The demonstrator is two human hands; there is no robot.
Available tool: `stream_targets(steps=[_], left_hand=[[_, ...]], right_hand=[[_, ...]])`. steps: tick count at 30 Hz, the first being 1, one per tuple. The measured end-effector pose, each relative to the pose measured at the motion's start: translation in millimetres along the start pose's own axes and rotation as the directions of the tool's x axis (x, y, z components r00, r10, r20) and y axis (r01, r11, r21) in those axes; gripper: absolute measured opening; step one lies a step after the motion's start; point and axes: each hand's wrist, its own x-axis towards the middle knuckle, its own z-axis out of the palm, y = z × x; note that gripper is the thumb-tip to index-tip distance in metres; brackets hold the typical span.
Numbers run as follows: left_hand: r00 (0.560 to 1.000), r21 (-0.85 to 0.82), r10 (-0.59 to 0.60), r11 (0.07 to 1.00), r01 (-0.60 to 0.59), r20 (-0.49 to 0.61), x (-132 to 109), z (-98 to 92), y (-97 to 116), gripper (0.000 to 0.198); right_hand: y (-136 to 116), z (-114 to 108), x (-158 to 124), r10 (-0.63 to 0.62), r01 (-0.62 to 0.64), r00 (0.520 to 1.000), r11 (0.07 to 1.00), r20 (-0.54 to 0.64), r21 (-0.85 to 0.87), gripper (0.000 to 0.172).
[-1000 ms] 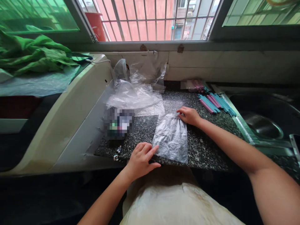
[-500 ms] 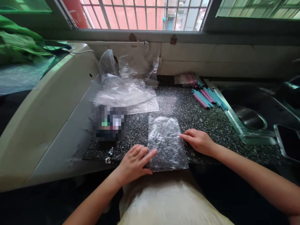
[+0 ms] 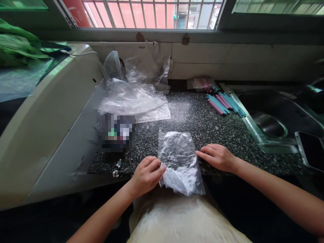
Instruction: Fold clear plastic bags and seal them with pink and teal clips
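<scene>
A clear, crinkled plastic bag (image 3: 178, 152) lies flat on the speckled counter, its near end sticking out past the front edge over my lap. My left hand (image 3: 148, 173) is closed on the bag's lower left side, thumb and forefinger pinched together there. At the right side of the bag is my right hand (image 3: 217, 157), its fingers bent and together. The forefinger's tip meets the bag's edge, while the thumb is hidden beneath. Some small shiny beads or stones (image 3: 116, 168) sit left of my left hand.
More clear plastic bags (image 3: 134, 98) are heaped at the back left, behind a pixelated dark item (image 3: 116, 133). Pink and blue strips (image 3: 225, 103) lie near the sink (image 3: 275, 101). A phone (image 3: 310, 150) rests at the right. A white appliance (image 3: 63, 111) bounds the left side.
The bag has slid toward my body, and its near end now hangs further over the counter edge. My left fingers have closed on its side. My right hand has moved slightly nearer with it.
</scene>
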Motion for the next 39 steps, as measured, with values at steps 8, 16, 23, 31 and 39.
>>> stream_targets(steps=[8, 16, 23, 31, 39], left_hand=[[0.916, -0.321, -0.387, 0.859, 0.4, 0.104, 25.2, -0.3, -3.4, 0.036], [0.871, -0.448, -0.471, 0.755, 0.48, 0.14, 30.5, 2.3, -8.0, 0.036], [0.83, -0.229, -0.528, 0.799, 0.557, 0.178, 26.9, 1.2, -14.1, 0.023], [0.761, -0.168, -0.642, 0.743, 0.648, 0.093, 30.6, 10.3, -6.8, 0.024], [0.75, 0.01, -0.661, 0.75, 0.662, -0.03, 29.0, 19.4, 0.5, 0.026]], right_hand=[[-4.6, 0.0, 15.0, 0.093, -0.094, 0.996, 0.967, 0.018, 0.238, 0.03], [-6.5, 8.6, 20.9, 0.311, -0.31, 0.948, 0.859, 0.066, 0.409, 0.021], [-4.1, 8.0, 26.9, 0.446, -0.455, 0.883, 0.743, 0.145, 0.491, 0.027], [-9.0, 4.2, 37.8, 0.616, -0.696, 0.716, 0.591, 0.329, 0.407, 0.039], [-12.6, -3.7, 57.7, 0.708, -0.82, 0.54, 0.564, 0.455, 0.095, 0.017]])
